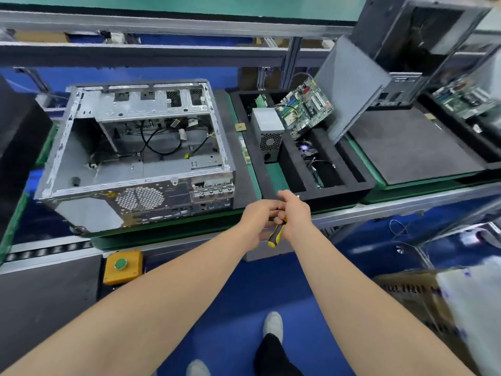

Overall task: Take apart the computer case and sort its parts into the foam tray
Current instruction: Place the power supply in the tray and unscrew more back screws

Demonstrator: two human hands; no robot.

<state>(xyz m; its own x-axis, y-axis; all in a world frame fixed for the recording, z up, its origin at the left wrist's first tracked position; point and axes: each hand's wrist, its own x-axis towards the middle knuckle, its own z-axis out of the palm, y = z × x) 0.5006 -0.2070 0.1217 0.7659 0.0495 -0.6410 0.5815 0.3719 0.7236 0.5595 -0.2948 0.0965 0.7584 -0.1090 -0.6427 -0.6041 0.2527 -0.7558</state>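
Computer case point(135, 158) sits at about ten o'clock from the person's hands, lying open side up on a green-edged pallet, gutted but for some loose black cables and small connectors. At one o'clock is the foam tray point(333, 196), already holding a grey power supply point(267, 131), a motherboard point(305, 108) propped on edge, and a fan point(306, 153) in the slot nearer the person. Both hands meet at the bench edge: the right hand point(295, 213) is curled round a yellow-and-black screwdriver point(275, 234), handle pointing down, while the left hand point(260, 213) has its fingers bent in against it; whether they pinch a screw I cannot tell. The bare steel shell looks stiff and bulky, probably fairly heavy, with stamped edges that could cut. I would take it by the folded frame rails on opposite sides, never by the dangling cables.
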